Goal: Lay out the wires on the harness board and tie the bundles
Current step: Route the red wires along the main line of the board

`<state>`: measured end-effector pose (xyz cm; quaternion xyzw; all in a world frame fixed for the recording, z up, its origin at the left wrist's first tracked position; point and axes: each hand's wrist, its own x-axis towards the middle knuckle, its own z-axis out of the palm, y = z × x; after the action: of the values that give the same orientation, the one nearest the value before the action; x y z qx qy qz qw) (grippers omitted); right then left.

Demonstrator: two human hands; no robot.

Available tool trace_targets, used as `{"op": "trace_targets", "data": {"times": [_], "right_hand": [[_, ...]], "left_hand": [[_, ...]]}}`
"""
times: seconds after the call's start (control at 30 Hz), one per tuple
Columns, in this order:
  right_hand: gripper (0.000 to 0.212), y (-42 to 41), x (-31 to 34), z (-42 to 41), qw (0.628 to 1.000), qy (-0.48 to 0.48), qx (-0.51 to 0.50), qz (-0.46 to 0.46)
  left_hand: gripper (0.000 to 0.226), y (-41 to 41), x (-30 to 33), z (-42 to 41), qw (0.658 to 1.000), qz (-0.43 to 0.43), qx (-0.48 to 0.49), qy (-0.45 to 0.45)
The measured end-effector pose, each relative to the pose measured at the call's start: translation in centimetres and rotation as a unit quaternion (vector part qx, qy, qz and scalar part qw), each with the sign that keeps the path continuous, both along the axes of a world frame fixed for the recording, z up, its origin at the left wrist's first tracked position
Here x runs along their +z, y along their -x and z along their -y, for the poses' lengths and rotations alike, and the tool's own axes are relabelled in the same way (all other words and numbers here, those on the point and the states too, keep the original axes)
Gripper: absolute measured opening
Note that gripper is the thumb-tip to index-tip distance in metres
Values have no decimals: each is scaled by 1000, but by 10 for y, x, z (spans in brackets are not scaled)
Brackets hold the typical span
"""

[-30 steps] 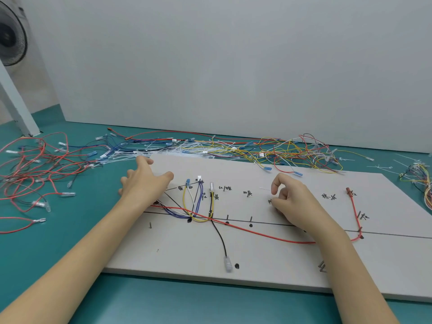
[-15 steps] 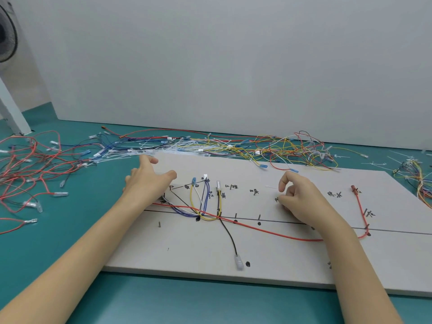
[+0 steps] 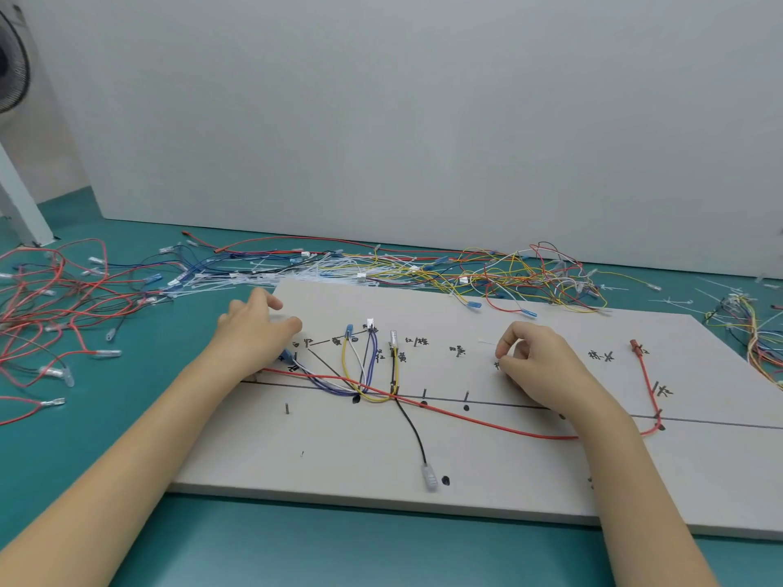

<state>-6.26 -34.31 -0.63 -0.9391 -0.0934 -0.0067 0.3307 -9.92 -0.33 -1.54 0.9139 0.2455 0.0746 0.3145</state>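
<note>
Board (image 3: 529, 472) lies flat on teal table (image 3: 296, 552). On it: red wire (image 3: 478, 421) running along the drawn line, black wire (image 3: 413, 434) trailing toward the near edge, yellow, white and purple loops at left-centre. Left hand (image 3: 250, 336) rests at the board's far-left corner, fingers loosely spread, holding nothing visible. Right hand (image 3: 538, 366) mid-board, thumb and forefinger pinching a thin white tie (image 3: 487, 342). Loose wires (image 3: 508, 273) heaped behind the board.

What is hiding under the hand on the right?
Under the right hand lies the grey harness board. The long red wire passes beneath the wrist. Any markings under the palm are covered.
</note>
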Motion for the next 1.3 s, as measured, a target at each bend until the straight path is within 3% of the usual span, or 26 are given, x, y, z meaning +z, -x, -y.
{"op": "trace_targets", "data": {"times": [0.23, 0.4, 0.53, 0.63, 0.87, 1.03, 1.3], "right_hand": [[17, -1, 1, 0, 1000, 15, 0, -9], [15, 0, 2, -1, 1000, 18, 0, -19], [11, 1, 3, -1, 999, 20, -1, -27], [9, 2, 4, -2, 999, 18, -1, -35], [9, 4, 5, -3, 999, 25, 0, -39], [10, 3, 5, -3, 999, 27, -3, -38], [9, 2, 4, -2, 999, 33, -3, -36]], "left_hand": [[26, 1, 9, -26, 999, 33, -1, 27], [28, 4, 11, -50, 999, 13, 28, -28], [40, 4, 9, -62, 990, -36, 75, -117], [49, 4, 5, -64, 970, -124, 106, -179], [68, 2, -6, -75, 948, -199, 175, -175], [70, -1, -11, -85, 953, -165, 195, -163], [55, -2, -12, -87, 957, -112, 207, -169]]}}
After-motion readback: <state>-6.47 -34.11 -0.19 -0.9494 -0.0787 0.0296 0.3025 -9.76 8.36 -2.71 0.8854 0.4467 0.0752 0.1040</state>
